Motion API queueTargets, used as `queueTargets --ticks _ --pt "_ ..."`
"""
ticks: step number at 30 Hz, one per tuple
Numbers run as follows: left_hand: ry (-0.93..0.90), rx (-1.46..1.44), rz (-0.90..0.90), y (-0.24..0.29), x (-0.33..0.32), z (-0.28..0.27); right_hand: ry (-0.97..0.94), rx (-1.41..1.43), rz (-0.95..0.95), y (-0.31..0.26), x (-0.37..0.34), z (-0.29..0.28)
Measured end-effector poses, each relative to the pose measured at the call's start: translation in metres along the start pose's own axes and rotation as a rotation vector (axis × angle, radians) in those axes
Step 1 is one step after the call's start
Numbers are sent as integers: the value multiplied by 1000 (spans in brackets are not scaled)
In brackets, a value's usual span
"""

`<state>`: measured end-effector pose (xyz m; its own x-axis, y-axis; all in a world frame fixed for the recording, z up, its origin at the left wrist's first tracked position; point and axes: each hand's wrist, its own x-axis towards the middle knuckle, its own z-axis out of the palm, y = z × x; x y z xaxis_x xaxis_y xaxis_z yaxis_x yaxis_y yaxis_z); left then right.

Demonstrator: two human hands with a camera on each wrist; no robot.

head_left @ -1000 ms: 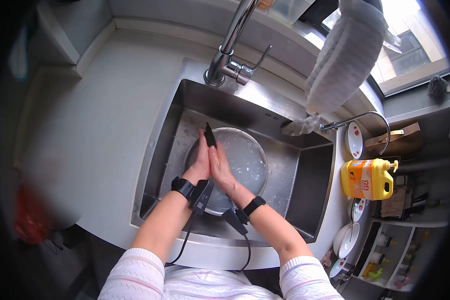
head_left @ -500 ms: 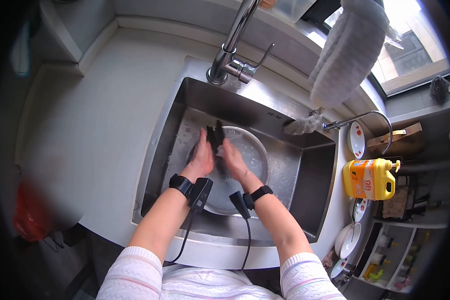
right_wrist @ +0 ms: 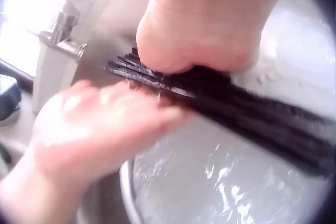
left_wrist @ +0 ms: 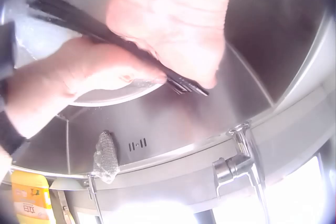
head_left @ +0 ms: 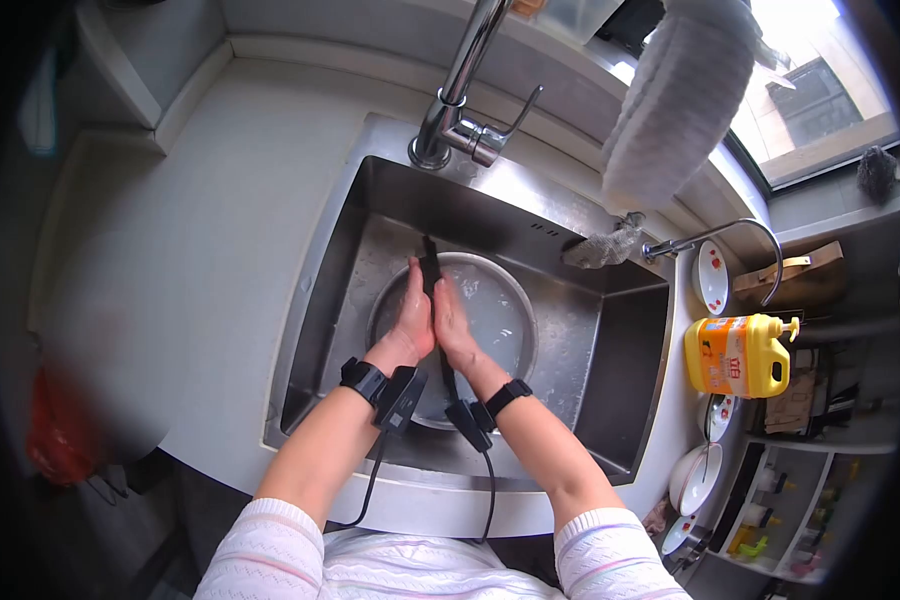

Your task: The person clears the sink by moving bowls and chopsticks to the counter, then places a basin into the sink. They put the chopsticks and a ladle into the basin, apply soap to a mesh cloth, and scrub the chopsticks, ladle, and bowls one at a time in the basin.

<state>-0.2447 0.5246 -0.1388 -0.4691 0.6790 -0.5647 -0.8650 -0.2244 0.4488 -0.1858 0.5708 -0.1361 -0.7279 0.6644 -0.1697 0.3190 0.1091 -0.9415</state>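
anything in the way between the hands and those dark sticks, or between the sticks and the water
Nothing visible: the left hand and right hand press directly on the dark sticks, and nothing shows between them and the water.

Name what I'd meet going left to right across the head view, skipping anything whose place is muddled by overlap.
Blurred red item → left hand → right hand → crumpled mesh piece → yellow pump bottle → dark fuzzy ball
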Motion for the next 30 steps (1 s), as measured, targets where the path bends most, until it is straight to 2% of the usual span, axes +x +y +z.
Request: queueTargets --ticks 1,2,3,5,6,8,10,12,13,14,15,16,17,18,19,21,22,24,25,27,28,29,30 --pt "-41 -4 46 -1 -4 5 -15 20 99 -1 5 -11" --pt "-190 6 -186 11 -13 2 -44 52 213 5 9 -23" --pt "-188 13 -187 17 -15 -3 -205 328 463 -20 7 -38" --pt "-160 30 -258 26 -15 -11 -188 121 496 -10 12 -57" --pt "-141 104 -205 26 -11 -15 -189 115 498 -5 13 -57" --pt "-150 92 -183 21 2 -24 -15 221 467 1 14 -53" --pt "-159 85 -160 18 11 -24 -75 192 337 -1 10 -32" --pt "69 110 -156 15 15 -18 -170 184 269 -2 1 -14" --pt "66 112 -157 14 15 -16 -229 204 240 -10 -5 -7" --pt "37 56 -106 14 11 -14 -173 189 144 -17 -11 0" --pt "6 3 -55 15 9 -12 -169 192 143 -12 -9 1" --pt "-78 38 -62 13 8 -14 -88 119 66 -4 -5 2" --pt "-79 42 -62 11 2 -9 -9 44 -9 2 -1 3" --pt "-166 53 -137 12 -8 2 10 55 44 -15 4 -8" --pt "-252 64 -210 16 -18 11 -23 122 300 -32 1 -23" --pt "-182 132 -270 27 -26 13 -192 336 449 0 12 -42" --pt "-154 166 -259 28 -21 6 -193 334 450 8 12 -50" --pt "-138 209 -215 30 -12 -8 -136 81 330 21 10 -64" --pt "-137 204 -213 27 -10 -11 -140 77 331 34 11 -67" --pt "6 214 -188 25 -8 -11 -106 32 431 32 9 -66" --pt "5 213 -189 24 -5 -12 -59 58 436 32 1 -58" --pt "-40 282 -97 20 1 -14 -57 56 438 19 -5 -55" --pt "-87 352 -6 19 3 -13 -215 26 382 10 -9 -54"
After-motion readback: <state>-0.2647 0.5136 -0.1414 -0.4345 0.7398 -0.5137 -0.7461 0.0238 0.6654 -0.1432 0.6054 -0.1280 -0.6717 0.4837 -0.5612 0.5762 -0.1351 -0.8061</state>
